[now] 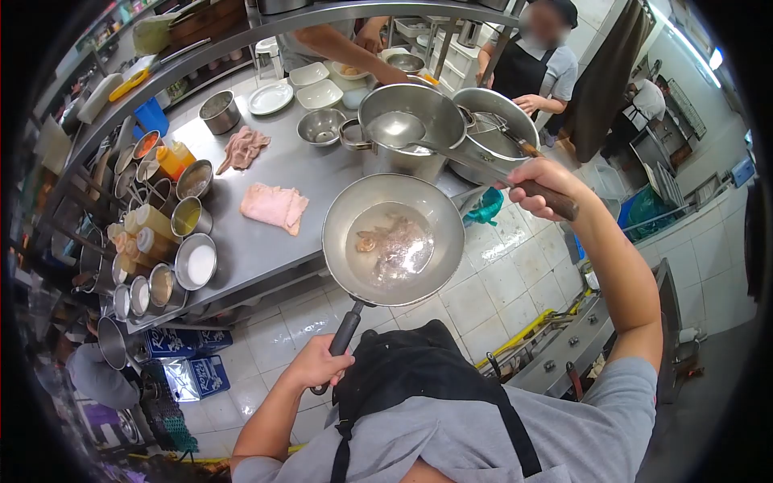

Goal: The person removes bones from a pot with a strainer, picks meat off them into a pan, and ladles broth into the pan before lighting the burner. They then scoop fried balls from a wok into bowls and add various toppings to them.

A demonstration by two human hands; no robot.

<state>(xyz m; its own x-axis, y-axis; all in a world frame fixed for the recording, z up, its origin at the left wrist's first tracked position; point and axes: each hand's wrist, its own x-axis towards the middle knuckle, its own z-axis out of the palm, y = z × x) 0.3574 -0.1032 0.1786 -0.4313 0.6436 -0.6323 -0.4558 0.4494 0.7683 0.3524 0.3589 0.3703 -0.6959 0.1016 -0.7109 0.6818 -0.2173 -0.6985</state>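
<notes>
My left hand [316, 362] is closed around the black handle of a frying pan [341, 213]. Clear liquid with pieces of food [390, 233] lies in the pan, held in front of my apron near the table's edge. With my right hand [541, 187] I grip the wooden handle of a ladle [396, 129]. The ladle's bowl is over the mouth of a large steel pot [439, 167], which stands on the table just beyond the pan. To its right is a second large pot [503, 165] with a wire strainer [503, 130] in it.
On the steel table [278, 169] are folded pink cloths [274, 207], a steel bowl [320, 127] and a white plate [270, 98]. Sauce bottles [153, 221] and small bowls line the left side. Across the table a person's arm [346, 50] reaches in; another person [531, 64] stands behind the pots.
</notes>
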